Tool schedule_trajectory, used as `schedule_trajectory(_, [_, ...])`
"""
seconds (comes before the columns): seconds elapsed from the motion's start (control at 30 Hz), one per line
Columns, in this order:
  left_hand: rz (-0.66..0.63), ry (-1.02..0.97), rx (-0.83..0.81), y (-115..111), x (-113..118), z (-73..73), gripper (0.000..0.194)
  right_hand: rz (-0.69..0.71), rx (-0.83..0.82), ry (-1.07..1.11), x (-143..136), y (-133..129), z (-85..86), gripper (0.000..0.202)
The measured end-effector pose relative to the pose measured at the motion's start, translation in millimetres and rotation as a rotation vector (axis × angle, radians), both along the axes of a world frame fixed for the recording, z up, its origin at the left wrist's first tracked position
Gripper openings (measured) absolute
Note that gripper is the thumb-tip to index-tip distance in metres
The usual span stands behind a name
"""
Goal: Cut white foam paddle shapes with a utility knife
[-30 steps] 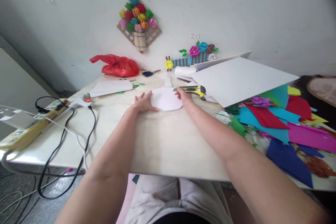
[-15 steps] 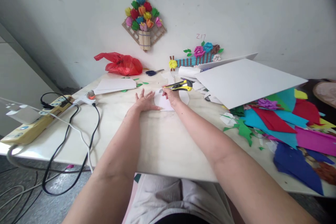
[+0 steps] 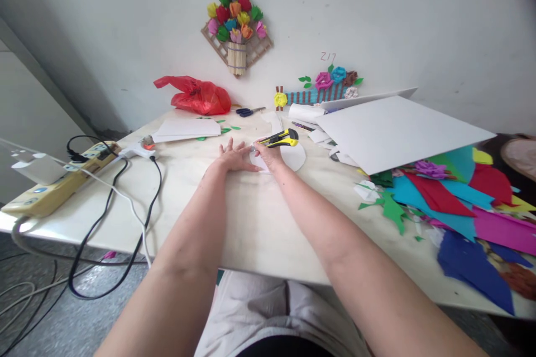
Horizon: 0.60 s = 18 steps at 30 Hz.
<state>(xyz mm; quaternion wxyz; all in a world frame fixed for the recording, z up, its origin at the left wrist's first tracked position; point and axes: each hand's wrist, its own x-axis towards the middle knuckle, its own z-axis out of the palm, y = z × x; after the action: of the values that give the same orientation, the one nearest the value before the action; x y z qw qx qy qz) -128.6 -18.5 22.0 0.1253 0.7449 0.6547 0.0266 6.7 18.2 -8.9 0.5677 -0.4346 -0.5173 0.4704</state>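
A round white piece (image 3: 295, 157) lies flat on the table in front of me. My left hand (image 3: 237, 157) rests on its left side with the fingers spread. In my right hand (image 3: 268, 156) is a yellow and black utility knife (image 3: 282, 138), gripped near its front end, with the back end pointing up to the right. The blade end is over the left part of the round piece, close to my left hand's fingers; the tip is too small to make out.
Large white boards (image 3: 402, 128) and coloured scraps (image 3: 444, 195) lie on the right. Behind are scissors (image 3: 250, 112), a red bag (image 3: 201, 96) and white sheets (image 3: 188, 128). A power strip (image 3: 54, 187) with cables is on the left.
My right hand has moved the knife a little left, nearer to my left hand, and more of the round piece shows on the right. The whole view has shifted slightly.
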Motion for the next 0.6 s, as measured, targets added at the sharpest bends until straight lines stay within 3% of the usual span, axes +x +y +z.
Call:
schedule_trajectory(0.3, [-0.028, 0.068, -0.078, -4.1, 0.9, 8.8, 0.116, 0.007, -0.004, -0.137, -1.4, 9.3, -10.0, 0.016])
schedule_trajectory(0.6, [-0.043, 0.084, -0.062, -1.8, -0.1, 6.5, 0.114, 0.015, 0.000, -0.199, -0.5, 9.1, -10.6, 0.016])
